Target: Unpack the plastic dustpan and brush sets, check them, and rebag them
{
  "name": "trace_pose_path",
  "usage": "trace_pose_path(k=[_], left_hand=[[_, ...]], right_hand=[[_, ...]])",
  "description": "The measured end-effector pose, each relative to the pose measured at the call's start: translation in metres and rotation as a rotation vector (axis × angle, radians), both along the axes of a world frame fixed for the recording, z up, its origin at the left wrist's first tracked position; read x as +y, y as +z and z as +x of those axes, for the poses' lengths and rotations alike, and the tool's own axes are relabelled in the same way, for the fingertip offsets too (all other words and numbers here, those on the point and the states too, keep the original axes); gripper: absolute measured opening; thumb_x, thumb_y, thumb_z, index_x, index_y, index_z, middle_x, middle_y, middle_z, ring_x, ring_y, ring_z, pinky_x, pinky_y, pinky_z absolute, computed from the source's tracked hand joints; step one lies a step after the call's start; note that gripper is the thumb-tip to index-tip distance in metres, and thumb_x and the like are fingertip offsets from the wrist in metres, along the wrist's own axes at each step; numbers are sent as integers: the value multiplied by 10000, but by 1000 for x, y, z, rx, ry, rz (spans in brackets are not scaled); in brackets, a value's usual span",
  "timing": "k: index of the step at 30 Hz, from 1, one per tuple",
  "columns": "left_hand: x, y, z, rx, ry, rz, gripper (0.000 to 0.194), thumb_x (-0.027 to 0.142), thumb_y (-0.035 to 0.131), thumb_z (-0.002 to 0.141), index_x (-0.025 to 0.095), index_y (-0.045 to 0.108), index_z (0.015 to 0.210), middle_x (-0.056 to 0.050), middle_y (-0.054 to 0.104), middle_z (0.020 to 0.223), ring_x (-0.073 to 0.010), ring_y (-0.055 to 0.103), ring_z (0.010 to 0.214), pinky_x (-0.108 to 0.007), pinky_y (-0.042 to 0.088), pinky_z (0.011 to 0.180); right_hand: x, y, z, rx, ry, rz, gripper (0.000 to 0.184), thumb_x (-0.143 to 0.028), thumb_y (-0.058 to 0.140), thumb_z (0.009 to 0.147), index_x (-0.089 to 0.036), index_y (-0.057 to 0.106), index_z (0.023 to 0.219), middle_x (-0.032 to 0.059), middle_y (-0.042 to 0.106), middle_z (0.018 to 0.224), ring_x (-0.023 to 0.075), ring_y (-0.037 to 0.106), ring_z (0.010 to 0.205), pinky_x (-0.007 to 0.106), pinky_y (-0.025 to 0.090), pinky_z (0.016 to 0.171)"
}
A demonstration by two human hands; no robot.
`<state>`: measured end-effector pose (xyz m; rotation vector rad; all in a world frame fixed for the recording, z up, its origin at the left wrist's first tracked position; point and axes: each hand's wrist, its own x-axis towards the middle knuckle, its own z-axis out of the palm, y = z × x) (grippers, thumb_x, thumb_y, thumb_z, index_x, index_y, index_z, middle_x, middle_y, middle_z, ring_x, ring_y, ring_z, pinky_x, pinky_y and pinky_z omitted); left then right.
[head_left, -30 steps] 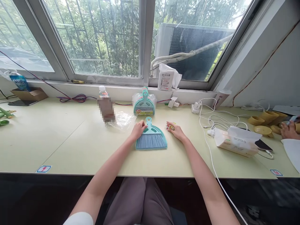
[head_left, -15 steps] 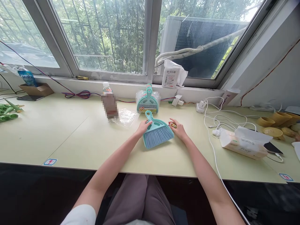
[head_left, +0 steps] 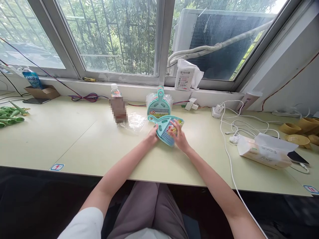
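Note:
My left hand (head_left: 151, 135) is closed on a small turquoise dustpan and brush set (head_left: 163, 123), gripping it near the base of the handle. The handle tilts to the left and the blue-grey bristles face lower right. Over the bristles, my right hand (head_left: 181, 138) holds a colourful printed label (head_left: 171, 129) against the set, its fingers bent across it and a little blurred. Behind them, against the wall below the window, a stack of similar dustpan sets (head_left: 159, 106) stands upright in clear plastic, with a printed label on the front one.
A drink bottle (head_left: 115, 91) and a clear plastic wrapper (head_left: 136, 122) are left of the stack. White cables (head_left: 222, 132) and a tissue pack (head_left: 264, 152) lie to the right. Green plastic pieces (head_left: 12, 116) sit far left, yellowish cups (head_left: 290, 127) far right.
The dustpan set has turned so its handle points left, and moved up slightly. My right hand has moved left with the label, from beside the set onto its bristles.

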<state>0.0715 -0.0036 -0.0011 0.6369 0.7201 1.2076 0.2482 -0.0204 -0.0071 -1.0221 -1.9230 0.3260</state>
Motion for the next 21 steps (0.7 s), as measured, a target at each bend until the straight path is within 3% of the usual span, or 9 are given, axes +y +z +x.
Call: trace_pose_path(k=[4, 8, 11, 14, 16, 18, 21], left_hand=[[-2, -2, 0, -9, -73, 99, 423, 451, 596, 841, 197, 568, 1178, -94, 610, 1256, -241, 603, 1118, -390, 510, 934], [-4, -2, -2, 116, -86, 188, 598, 194, 801, 625, 208, 566, 1174, -84, 625, 1227, -247, 618, 1090, -386, 502, 937], [-5, -3, 0, 127, -86, 254, 656, 103, 801, 558, 200, 571, 1164, -79, 641, 1193, -249, 611, 1100, -390, 482, 961], [-6, 0, 2, 119, -70, 291, 667, 108, 789, 557, 182, 559, 1179, -95, 647, 1180, -265, 608, 1098, -416, 472, 965], [-6, 3, 2, 125, -58, 300, 677, 118, 784, 549, 166, 550, 1182, -107, 654, 1159, -278, 611, 1086, -440, 469, 960], [-7, 5, 2, 139, -46, 298, 673, 126, 781, 536, 153, 548, 1167, -110, 664, 1129, -283, 616, 1070, -455, 466, 956], [-7, 7, 3, 156, -15, 280, 648, 124, 785, 506, 140, 558, 1113, -103, 680, 1073, -277, 629, 1032, -454, 466, 943]], right_hand=[[-7, -4, -16, -276, 167, -123, 668, -521, 386, 917, -316, 137, 1502, 33, 172, 1573, 268, 138, 1452, 591, -41, 1137], [-9, -3, -16, -237, 224, -212, 646, -493, 305, 946, -309, 54, 1513, 19, 146, 1578, 239, 82, 1462, 549, -115, 1132], [-9, 1, -16, -102, 169, -198, 611, -450, 314, 950, -329, 92, 1505, 6, 224, 1560, 217, 74, 1463, 516, -56, 1158], [-4, 6, -10, 101, -94, -144, 639, -431, 375, 929, -334, 97, 1497, 13, 222, 1557, 228, -1, 1466, 545, 31, 1160], [2, 7, 0, 244, -228, -191, 694, -455, 439, 898, -311, 108, 1491, 43, 221, 1554, 249, 22, 1466, 553, 128, 1153], [8, 6, 11, 379, -191, -348, 700, -474, 516, 859, -285, 214, 1461, 83, 330, 1505, 262, 194, 1440, 506, 277, 1125], [14, 0, 17, 546, 76, -678, 554, -429, 614, 809, -234, 454, 1302, 113, 574, 1295, 268, 537, 1222, 434, 478, 986]])
